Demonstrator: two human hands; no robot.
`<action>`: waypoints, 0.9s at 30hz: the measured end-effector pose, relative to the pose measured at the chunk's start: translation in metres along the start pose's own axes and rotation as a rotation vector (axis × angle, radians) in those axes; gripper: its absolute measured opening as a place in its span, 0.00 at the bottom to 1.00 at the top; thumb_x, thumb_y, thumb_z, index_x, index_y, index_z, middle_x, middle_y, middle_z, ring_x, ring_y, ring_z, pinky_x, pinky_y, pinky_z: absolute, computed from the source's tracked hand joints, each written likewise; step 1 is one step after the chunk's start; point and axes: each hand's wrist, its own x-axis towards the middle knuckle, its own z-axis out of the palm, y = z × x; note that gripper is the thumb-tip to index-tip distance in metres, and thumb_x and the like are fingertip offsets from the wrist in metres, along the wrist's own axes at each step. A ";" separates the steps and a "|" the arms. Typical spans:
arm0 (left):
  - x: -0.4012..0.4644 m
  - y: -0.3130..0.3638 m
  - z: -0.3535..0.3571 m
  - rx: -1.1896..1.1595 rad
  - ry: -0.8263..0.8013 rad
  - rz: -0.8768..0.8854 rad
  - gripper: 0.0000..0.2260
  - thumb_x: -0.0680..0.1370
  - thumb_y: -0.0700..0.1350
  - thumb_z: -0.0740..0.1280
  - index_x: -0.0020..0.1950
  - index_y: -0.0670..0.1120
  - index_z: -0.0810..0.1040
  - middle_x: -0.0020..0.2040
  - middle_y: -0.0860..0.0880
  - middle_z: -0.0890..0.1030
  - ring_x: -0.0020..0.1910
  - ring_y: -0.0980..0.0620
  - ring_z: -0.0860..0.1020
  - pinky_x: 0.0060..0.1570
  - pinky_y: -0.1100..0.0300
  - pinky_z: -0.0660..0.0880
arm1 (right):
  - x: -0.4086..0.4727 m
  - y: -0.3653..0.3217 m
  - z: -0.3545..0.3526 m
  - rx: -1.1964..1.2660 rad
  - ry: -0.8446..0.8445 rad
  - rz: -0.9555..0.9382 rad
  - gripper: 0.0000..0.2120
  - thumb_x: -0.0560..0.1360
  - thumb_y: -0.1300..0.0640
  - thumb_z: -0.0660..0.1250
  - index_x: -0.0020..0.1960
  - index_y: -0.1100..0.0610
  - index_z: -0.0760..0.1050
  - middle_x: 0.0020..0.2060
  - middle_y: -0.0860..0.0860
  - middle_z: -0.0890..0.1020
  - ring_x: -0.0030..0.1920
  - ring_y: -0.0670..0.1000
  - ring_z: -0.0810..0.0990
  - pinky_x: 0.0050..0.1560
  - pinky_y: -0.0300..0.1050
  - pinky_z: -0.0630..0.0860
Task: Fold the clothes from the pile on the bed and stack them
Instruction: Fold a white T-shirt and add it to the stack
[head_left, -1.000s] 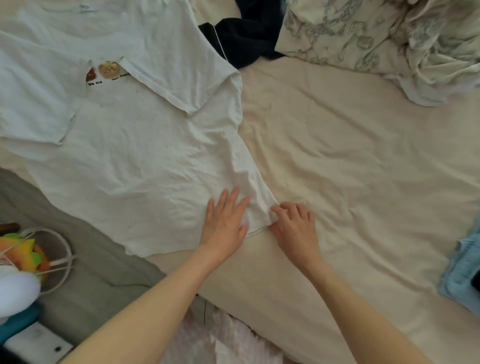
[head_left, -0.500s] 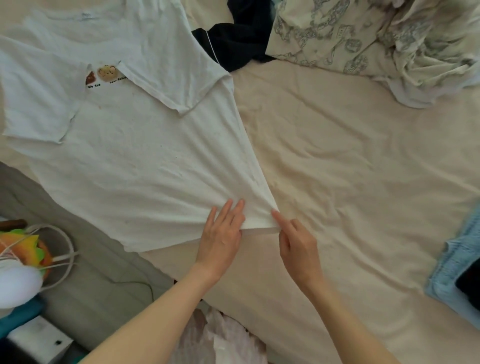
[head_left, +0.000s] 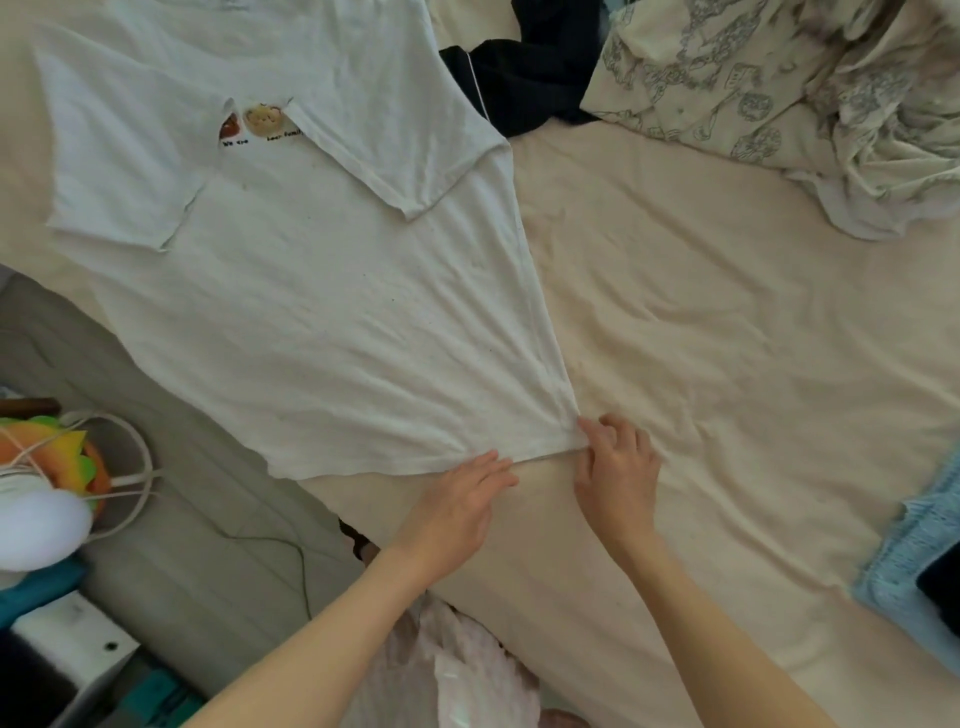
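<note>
A white T-shirt (head_left: 311, 291) with a small bear print lies spread on the cream bed sheet (head_left: 727, 364), both sleeves folded inward over its chest. My right hand (head_left: 615, 467) pinches the shirt's near right hem corner. My left hand (head_left: 457, 504) rests with fingers flat on the hem just left of that corner. The shirt's lower left part hangs over the bed's edge.
A dark navy garment (head_left: 524, 73) and a crumpled patterned cream cloth (head_left: 779, 104) lie at the far side of the bed. Light blue fabric (head_left: 914, 582) sits at the right edge. The grey floor (head_left: 182, 519), a lamp and a cable are on the left.
Both hands slid back off the shirt toward its hem. The right hand took hold of the hem corner and drew it taut to the right.
</note>
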 end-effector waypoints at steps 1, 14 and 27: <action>-0.008 -0.005 -0.004 -0.026 0.066 -0.032 0.19 0.68 0.24 0.65 0.56 0.37 0.80 0.59 0.40 0.79 0.60 0.41 0.77 0.61 0.46 0.73 | -0.001 -0.008 0.001 -0.003 0.040 -0.011 0.17 0.70 0.68 0.68 0.59 0.61 0.78 0.56 0.62 0.78 0.57 0.65 0.76 0.56 0.60 0.70; -0.119 -0.168 -0.024 -0.403 -0.022 -0.917 0.17 0.81 0.39 0.56 0.70 0.40 0.67 0.69 0.41 0.70 0.65 0.44 0.71 0.59 0.62 0.65 | -0.048 -0.118 0.060 -0.316 -0.384 -0.263 0.26 0.82 0.49 0.49 0.78 0.50 0.46 0.77 0.53 0.44 0.77 0.55 0.40 0.73 0.61 0.38; -0.099 -0.357 -0.147 -0.749 0.793 -0.963 0.32 0.80 0.47 0.62 0.77 0.47 0.46 0.78 0.46 0.51 0.75 0.51 0.54 0.73 0.55 0.54 | -0.036 -0.212 0.137 -0.398 -0.252 -0.406 0.25 0.81 0.51 0.56 0.76 0.52 0.57 0.77 0.55 0.53 0.74 0.53 0.41 0.73 0.65 0.45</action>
